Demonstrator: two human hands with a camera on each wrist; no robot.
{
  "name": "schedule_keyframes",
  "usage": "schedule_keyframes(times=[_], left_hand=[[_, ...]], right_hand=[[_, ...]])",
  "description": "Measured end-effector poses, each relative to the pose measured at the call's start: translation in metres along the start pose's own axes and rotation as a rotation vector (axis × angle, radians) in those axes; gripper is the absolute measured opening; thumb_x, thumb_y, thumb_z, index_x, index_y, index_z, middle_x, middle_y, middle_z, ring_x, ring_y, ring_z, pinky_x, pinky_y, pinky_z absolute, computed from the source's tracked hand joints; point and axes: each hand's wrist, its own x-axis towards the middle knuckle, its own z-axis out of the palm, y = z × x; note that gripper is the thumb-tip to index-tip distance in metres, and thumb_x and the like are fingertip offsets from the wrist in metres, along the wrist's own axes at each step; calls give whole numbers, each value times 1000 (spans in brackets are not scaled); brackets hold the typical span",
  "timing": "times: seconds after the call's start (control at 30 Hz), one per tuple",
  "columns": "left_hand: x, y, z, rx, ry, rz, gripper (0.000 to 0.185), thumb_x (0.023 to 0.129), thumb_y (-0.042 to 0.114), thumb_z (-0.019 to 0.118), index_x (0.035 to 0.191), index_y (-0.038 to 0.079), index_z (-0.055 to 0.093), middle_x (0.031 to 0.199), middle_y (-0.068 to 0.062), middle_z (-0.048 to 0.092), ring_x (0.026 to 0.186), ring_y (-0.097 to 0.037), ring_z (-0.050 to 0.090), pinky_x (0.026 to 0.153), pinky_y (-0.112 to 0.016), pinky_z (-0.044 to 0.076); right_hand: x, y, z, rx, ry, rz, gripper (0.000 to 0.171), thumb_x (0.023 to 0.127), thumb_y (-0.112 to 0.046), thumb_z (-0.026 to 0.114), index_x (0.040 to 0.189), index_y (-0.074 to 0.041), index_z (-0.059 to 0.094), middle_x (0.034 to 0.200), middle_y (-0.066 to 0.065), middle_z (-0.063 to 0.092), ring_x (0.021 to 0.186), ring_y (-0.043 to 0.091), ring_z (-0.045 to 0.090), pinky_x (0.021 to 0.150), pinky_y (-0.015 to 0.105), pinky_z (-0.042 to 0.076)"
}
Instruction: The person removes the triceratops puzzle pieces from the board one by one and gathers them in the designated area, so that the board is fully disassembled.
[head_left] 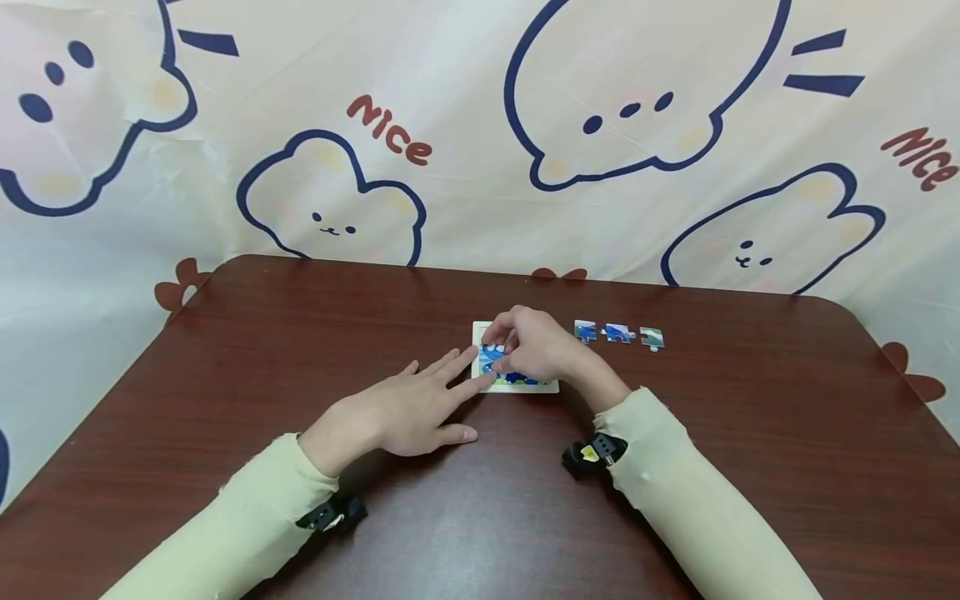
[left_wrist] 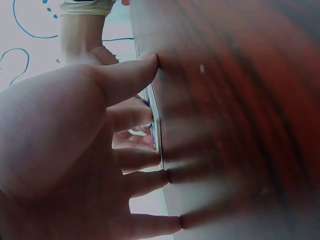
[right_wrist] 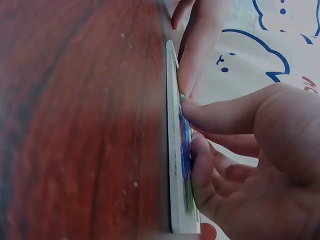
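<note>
backdrop (head_left: pixel 465 208) reads "nice"; right hand (head_left: pixel 536 346) presses puzzle board (head_left: pixel 551 387).

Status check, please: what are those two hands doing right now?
Left hand flat, fingertips steadying puzzle board. Right hand pressing a piece into it. Three loose pieces beside, nothing obstructing.

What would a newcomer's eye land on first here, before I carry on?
Probably the small puzzle board near the middle of the dark red table, with both hands on it: the right hand presses a blue piece into it while the left hand steadies its near-left edge with straight fingers. Next, three loose pieces lie in a row just right of the board, against the cartoon bear backdrop.
</note>
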Motion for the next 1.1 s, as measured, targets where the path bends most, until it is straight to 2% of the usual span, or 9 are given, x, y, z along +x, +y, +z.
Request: schedule_keyframes(times=[0.23,0.47,0.53,0.63,0.7,0.77,0.9,1.1], left_hand=[[0,-1,1,-17,-6,-3,75,108,51,57,171,31,21,182,-7,-1,168,-34,7,127,-74,20],[3,-3,2,-20,-6,1,75,108,51,57,171,31,21,182,-7,0,168,-35,7,126,-75,19],[10,-14,11,-18,13,14,76,106,59,54,170,38,17,182,-4,-3,169,-33,5,125,-76,19],[9,-14,11,-18,12,17,76,107,58,53,171,38,16,182,-4,-3,169,-34,6,125,-77,20],[9,-14,10,-21,15,19,76,107,58,53,171,38,16,182,-4,-3,169,-33,6,125,-77,20],[2,-4,1,-21,-5,6,75,108,50,55,171,30,20,182,-8,0,168,-35,7,125,-76,20],[2,-4,1,-19,-7,6,74,109,51,55,171,31,20,182,-7,-1,168,-35,7,125,-76,20],[2,-4,1,-19,-6,6,74,109,50,55,171,30,20,182,-8,-1,168,-36,6,125,-77,20]], right_hand=[[4,-2,4,-19,-4,12,30,90,-5,82,118,-11,72,117,9,65,101,23,61,93,38,56],[3,-5,3,25,29,18,33,87,-2,83,115,-13,68,114,10,62,96,25,61,88,36,56],[2,-5,2,22,29,18,33,87,-3,84,113,-14,68,115,10,63,97,25,62,88,37,57],[1,-5,1,20,24,21,33,88,-5,84,113,-17,68,117,10,66,97,25,64,88,39,57],[1,-4,1,30,22,21,33,88,-5,84,114,-18,67,114,10,68,94,25,64,85,37,56],[0,-4,0,43,18,17,34,89,-5,84,115,-19,67,108,10,67,90,25,62,80,35,55],[0,-2,-1,69,16,14,36,88,-5,85,116,-18,68,96,8,64,82,23,59,73,31,51],[1,-1,0,94,19,29,36,87,-4,86,116,-18,70,92,7,62,78,22,57,71,30,50]])
